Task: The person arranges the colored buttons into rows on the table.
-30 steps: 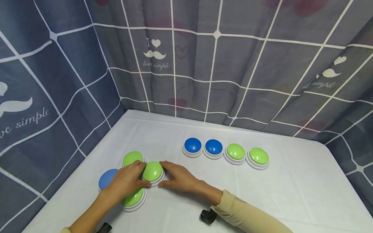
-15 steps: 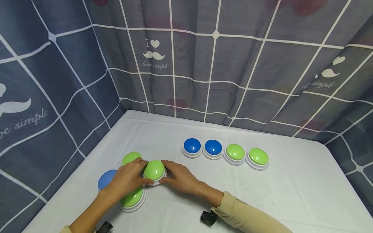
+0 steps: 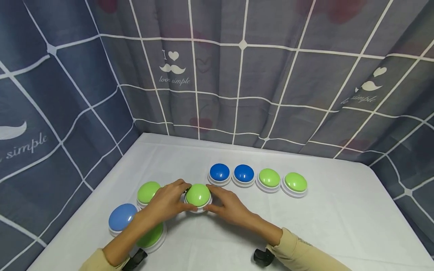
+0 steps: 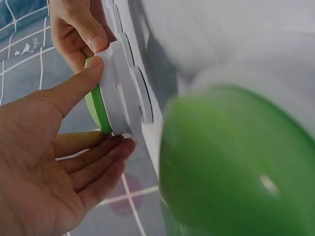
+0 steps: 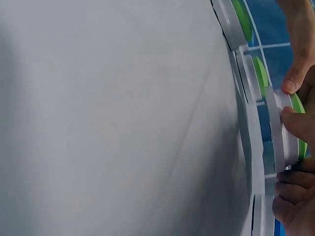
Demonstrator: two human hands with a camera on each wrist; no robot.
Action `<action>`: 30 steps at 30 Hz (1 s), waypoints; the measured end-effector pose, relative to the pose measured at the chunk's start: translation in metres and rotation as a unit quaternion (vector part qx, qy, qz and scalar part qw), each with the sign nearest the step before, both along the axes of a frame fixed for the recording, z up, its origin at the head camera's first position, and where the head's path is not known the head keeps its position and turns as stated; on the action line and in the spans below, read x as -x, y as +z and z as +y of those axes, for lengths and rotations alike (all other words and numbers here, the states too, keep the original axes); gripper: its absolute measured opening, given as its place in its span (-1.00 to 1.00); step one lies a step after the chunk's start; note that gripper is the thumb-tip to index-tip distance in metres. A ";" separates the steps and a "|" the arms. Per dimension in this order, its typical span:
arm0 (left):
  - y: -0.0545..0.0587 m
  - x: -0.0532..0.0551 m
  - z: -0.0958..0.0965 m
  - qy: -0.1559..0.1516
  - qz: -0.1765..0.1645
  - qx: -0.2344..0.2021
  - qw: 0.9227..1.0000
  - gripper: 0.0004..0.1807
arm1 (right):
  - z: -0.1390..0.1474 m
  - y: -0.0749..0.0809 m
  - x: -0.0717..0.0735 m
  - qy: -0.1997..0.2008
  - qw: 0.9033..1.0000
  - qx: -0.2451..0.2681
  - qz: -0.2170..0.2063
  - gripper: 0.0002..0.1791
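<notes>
Hands: left hand [image 3: 168,201] and right hand [image 3: 229,206] pinch one green button [image 3: 198,194] between them, lifted slightly above the tabletop [image 3: 339,218]. Beyond my right hand I count four buttons already rowed; three remain loose beside my left hand.

The head view looks down over the table [image 3: 339,226]; both wrist views, close at tabletop level, share the held green button [image 3: 198,195].

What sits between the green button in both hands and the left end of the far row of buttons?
Nothing visible: bare white table lies between the held green button and the row's left blue button.
</notes>
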State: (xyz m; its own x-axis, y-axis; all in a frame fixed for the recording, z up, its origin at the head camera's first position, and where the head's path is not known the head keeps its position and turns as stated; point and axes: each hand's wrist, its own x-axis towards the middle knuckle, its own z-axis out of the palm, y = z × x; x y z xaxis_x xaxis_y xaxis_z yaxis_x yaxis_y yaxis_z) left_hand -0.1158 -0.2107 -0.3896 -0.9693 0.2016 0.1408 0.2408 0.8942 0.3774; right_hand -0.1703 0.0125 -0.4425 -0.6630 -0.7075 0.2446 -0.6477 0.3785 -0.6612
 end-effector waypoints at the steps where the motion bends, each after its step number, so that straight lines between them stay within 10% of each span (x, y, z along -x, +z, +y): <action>1: -0.001 0.002 0.004 -0.003 -0.004 -0.002 1.000 -0.23 | 0.004 0.000 0.000 -0.003 1.000 0.002 0.003 -0.27; 16: -0.018 0.028 0.030 -0.098 -0.007 -0.006 0.995 -0.31 | 0.039 -0.010 0.003 -0.049 0.998 -0.008 0.047 -0.31; 30: -0.024 0.031 0.035 -0.112 0.008 0.016 0.994 -0.32 | 0.043 -0.012 0.007 -0.060 0.995 -0.035 0.071 -0.32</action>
State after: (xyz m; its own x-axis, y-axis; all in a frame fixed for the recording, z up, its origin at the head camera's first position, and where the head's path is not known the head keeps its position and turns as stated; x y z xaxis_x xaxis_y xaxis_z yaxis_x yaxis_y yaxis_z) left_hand -0.1468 -0.1758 -0.4131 -0.8973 0.4162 0.1469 0.4408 0.8290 0.3442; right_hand -0.1771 0.0555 -0.4549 -0.7066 -0.6434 0.2945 -0.6794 0.5006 -0.5365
